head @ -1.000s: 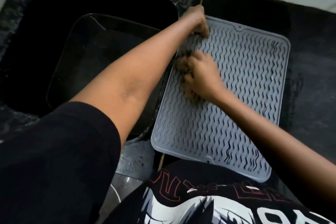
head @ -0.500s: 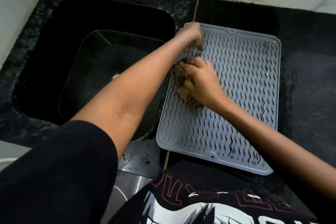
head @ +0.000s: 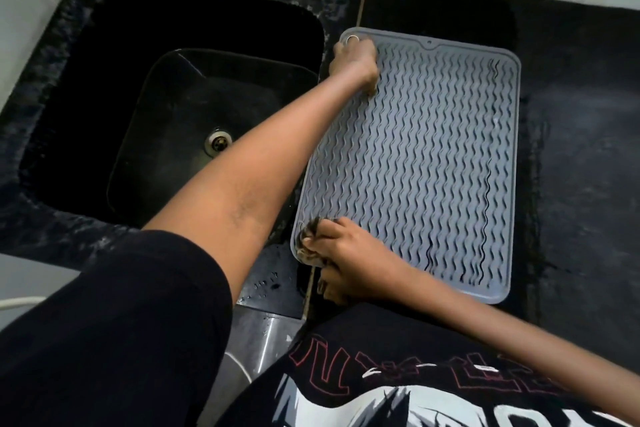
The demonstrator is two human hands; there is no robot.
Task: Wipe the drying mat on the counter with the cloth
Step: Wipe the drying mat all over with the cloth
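Drying mat point(head: 433, 156): grey, wavy-ribbed, lying flat on the black counter point(head: 581, 156) just right of the sink point(head: 104, 55); judged thin, floppy and light, liable to slide, so best pinned at a corner. Left hand point(head: 353, 61) presses on the far-left corner, fingers curled, grip unclear; right hand point(head: 341, 255) bunches the dark cloth point(head: 306, 239) in curled fingers at the near-left corner. Sink basin holds nothing visible except its drain point(head: 218, 142).
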